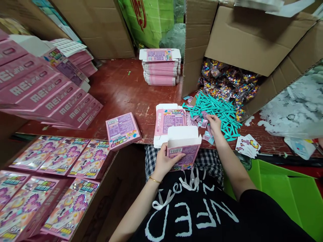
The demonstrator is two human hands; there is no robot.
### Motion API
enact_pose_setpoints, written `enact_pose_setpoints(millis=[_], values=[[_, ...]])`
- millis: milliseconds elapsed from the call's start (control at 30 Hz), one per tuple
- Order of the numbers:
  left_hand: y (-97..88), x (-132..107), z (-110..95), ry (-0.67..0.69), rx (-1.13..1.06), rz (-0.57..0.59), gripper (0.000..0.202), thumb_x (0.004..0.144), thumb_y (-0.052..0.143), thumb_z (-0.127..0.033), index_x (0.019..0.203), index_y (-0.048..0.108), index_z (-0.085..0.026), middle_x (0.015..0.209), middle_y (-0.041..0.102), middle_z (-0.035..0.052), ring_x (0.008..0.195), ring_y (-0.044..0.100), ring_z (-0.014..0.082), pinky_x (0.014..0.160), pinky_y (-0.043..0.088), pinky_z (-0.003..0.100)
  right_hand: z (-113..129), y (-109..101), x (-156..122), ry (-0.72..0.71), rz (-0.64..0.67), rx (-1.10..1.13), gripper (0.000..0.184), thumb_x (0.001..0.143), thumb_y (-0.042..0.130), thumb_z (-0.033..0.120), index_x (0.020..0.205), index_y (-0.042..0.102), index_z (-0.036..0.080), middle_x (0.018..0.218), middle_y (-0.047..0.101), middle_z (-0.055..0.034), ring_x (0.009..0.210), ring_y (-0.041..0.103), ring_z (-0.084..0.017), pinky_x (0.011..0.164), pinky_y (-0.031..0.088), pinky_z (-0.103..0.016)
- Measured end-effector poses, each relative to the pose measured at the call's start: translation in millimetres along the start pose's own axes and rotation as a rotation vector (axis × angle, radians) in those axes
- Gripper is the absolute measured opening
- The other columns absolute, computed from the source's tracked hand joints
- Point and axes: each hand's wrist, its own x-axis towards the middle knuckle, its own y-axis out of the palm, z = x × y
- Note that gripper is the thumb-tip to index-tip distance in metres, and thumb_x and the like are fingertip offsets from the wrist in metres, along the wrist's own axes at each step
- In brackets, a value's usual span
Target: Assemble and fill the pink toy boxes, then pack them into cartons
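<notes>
My left hand (167, 161) is wrapped round a pink box (188, 154) held over my lap, its white top flaps standing open. At the table edge my right hand (214, 125) reaches down, thumb and fingers pinched on a small purple packet (205, 115). Around its fingertips lie more small purple and blue packets (207, 137). Right behind them is a heap of turquoise plastic tools (214, 112), their exact kind too small to make out. Flattened pink boxes (170, 119) lie on the table just beyond the held box.
A closed pink box (123, 131) lies left. Filled boxes stand in a carton (98, 198) at lower left, more in a stack (47, 94). Flat boxes (160, 72) are piled behind. A large carton (199, 43) holds bags of colourful beads (227, 79). Printed cards (248, 145) lie right.
</notes>
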Motion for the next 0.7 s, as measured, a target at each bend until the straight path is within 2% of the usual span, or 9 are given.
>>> enact_pose_setpoints(millis=[100, 167, 333, 433, 533, 633, 700], values=[[0.4, 1, 0, 0.000, -0.014, -0.005, 0.052, 0.063, 0.088, -0.041, 0.098, 0.058, -0.016, 0.087, 0.072, 0.0017, 0.078, 0.069, 0.0177, 0.075, 0.057, 0.029, -3, 6, 5, 0.067, -0.036, 0.099, 0.044, 0.069, 0.072, 0.057, 0.083, 0.052, 0.021, 0.078, 0.069, -0.0028, 0.077, 0.070, -0.020, 0.068, 0.056, -0.033], [1.2, 1, 0, -0.005, -0.026, 0.001, 0.052, 0.063, 0.088, -0.041, 0.098, 0.058, -0.017, 0.086, 0.072, 0.0017, 0.077, 0.069, 0.0176, 0.074, 0.057, 0.029, -3, 7, 8, 0.110, -0.048, 0.192, 0.045, 0.068, 0.075, 0.054, 0.085, 0.048, 0.022, 0.075, 0.067, 0.0001, 0.072, 0.071, -0.018, 0.063, 0.056, -0.030], [2.5, 0, 2, -0.023, -0.035, 0.007, 0.051, 0.062, 0.088, -0.041, 0.095, 0.057, -0.017, 0.083, 0.072, 0.0010, 0.073, 0.069, 0.0170, 0.071, 0.057, 0.028, -2, 2, 14, 0.138, -0.072, 0.199, 0.046, 0.063, 0.081, 0.042, 0.088, 0.049, 0.021, 0.076, 0.069, 0.0003, 0.066, 0.068, -0.017, 0.058, 0.055, -0.028], [1.9, 0, 3, -0.019, -0.036, 0.002, 0.052, 0.062, 0.089, -0.041, 0.097, 0.058, -0.017, 0.085, 0.072, 0.0018, 0.075, 0.069, 0.0177, 0.072, 0.057, 0.029, -2, -1, 18, 0.109, -0.100, 0.163, 0.048, 0.055, 0.084, 0.035, 0.089, 0.054, 0.020, 0.079, 0.071, 0.0003, 0.069, 0.067, -0.017, 0.064, 0.056, -0.031], [1.3, 0, 4, -0.009, -0.035, 0.000, 0.054, 0.062, 0.089, -0.041, 0.100, 0.058, -0.017, 0.088, 0.073, 0.0025, 0.077, 0.070, 0.0182, 0.073, 0.057, 0.029, 1, -3, 20, 0.055, -0.093, 0.105, 0.042, 0.051, 0.086, 0.033, 0.083, 0.064, 0.017, 0.079, 0.072, -0.0016, 0.077, 0.068, -0.019, 0.079, 0.057, -0.036], [1.7, 1, 4, -0.009, -0.032, -0.005, 0.053, 0.062, 0.089, -0.042, 0.099, 0.059, -0.017, 0.087, 0.072, 0.0024, 0.077, 0.070, 0.0181, 0.073, 0.057, 0.029, 7, -4, 21, -0.111, -0.075, -0.001, 0.033, 0.062, 0.081, 0.040, 0.083, 0.072, 0.017, 0.092, 0.076, -0.0060, 0.092, 0.069, -0.022, 0.094, 0.055, -0.040], [2.4, 1, 4, -0.015, -0.035, -0.009, 0.054, 0.061, 0.089, -0.042, 0.097, 0.059, -0.017, 0.085, 0.072, 0.0022, 0.075, 0.069, 0.0178, 0.072, 0.057, 0.029, 11, -5, 22, -0.216, -0.063, -0.045, 0.031, 0.068, 0.076, 0.042, 0.086, 0.074, 0.017, 0.099, 0.077, -0.0074, 0.099, 0.070, -0.023, 0.097, 0.054, -0.041]])
